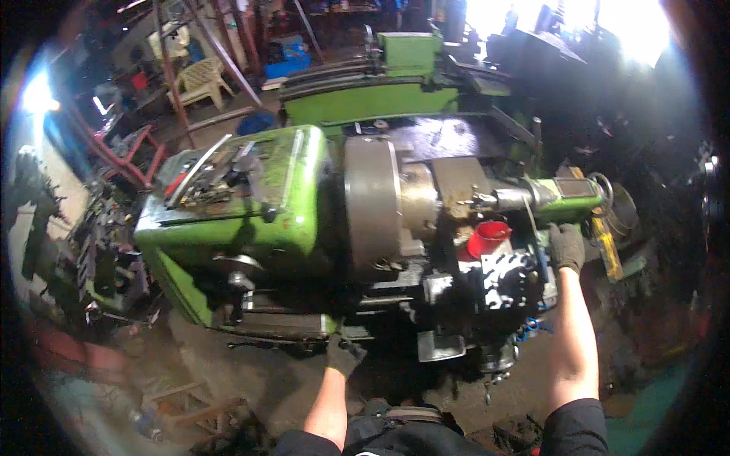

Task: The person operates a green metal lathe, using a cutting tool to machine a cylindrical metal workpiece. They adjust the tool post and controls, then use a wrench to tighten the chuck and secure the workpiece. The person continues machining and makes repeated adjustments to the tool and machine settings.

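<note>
A large green lathe spans the view before me. My left hand, in a dark glove, is closed at the front edge below the headstock, by a thin horizontal rod; what it grips is hidden. My right hand, gloved too, is reached forward against the near side of the green tailstock. Its fingers look curled, but what lies under them cannot be made out. A wide grey chuck holds a shiny metal workpiece. The tailstock's spindle points toward the workpiece.
A red cup stands behind the tool post. Loose tools lie on the headstock. A yellow bar leans right of my right hand. Behind are a second green machine and a pale plastic chair.
</note>
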Tool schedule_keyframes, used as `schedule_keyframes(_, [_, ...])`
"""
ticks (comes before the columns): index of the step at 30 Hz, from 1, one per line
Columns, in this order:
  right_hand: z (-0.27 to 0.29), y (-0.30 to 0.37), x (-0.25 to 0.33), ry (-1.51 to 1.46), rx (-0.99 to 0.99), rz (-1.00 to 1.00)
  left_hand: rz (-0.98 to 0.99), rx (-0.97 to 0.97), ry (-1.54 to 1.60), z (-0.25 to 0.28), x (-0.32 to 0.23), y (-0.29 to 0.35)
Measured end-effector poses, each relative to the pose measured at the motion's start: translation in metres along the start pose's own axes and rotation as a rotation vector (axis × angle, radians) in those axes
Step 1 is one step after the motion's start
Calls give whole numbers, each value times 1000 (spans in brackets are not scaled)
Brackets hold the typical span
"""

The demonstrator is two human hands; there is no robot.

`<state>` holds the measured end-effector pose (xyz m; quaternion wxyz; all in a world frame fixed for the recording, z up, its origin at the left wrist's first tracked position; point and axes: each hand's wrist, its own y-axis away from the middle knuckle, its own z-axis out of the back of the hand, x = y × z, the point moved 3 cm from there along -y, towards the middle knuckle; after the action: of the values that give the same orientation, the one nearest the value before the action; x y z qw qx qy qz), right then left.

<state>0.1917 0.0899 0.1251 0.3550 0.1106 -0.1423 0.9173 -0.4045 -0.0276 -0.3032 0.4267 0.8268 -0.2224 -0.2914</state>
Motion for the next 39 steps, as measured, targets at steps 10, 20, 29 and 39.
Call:
schedule_keyframes(10, [-1,8,-18,-87,-57,-42,-1148,-76,-1442,-84,-116,160])
schedule_keyframes(20, [-25,-34,-44,-470,326,196,-2104,-100,-1619,-343,-256,241])
schedule_keyframes(29, [-27,-60,-3,-283,504,404,-1849,-771,-2124,-382,-297,209])
schedule_keyframes(39, [-102,-67,45,133,644,620,-1862,-715,-2150,-388,-290,213])
